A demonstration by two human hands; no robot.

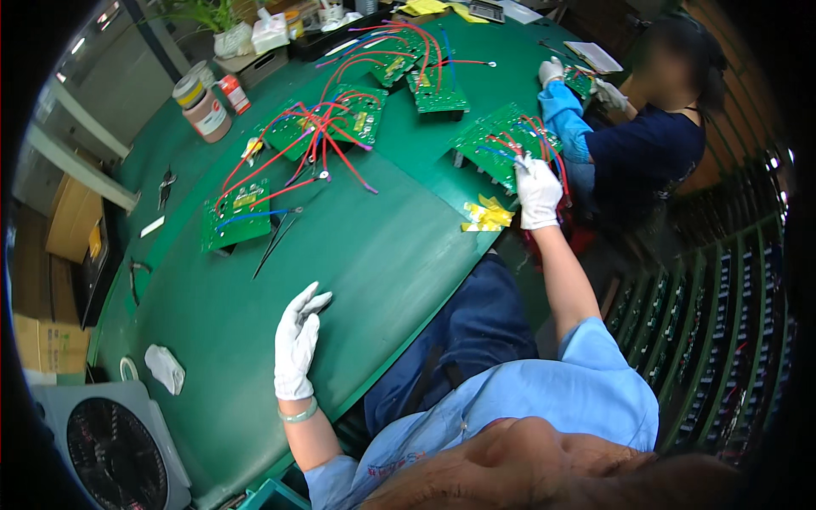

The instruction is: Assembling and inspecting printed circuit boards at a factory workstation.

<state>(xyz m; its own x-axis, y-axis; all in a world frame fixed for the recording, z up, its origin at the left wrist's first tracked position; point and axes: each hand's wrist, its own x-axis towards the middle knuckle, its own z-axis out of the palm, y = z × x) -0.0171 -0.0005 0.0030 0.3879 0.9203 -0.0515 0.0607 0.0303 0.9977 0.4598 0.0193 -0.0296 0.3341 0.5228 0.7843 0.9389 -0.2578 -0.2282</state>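
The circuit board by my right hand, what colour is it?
Green: the circuit board by your right hand, in the head view.

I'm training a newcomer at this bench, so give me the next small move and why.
I'd bring the left hand over to steady the board at the right hand. The left looks empty and is apart from every board, while the right seems to be at this one's edge alone.
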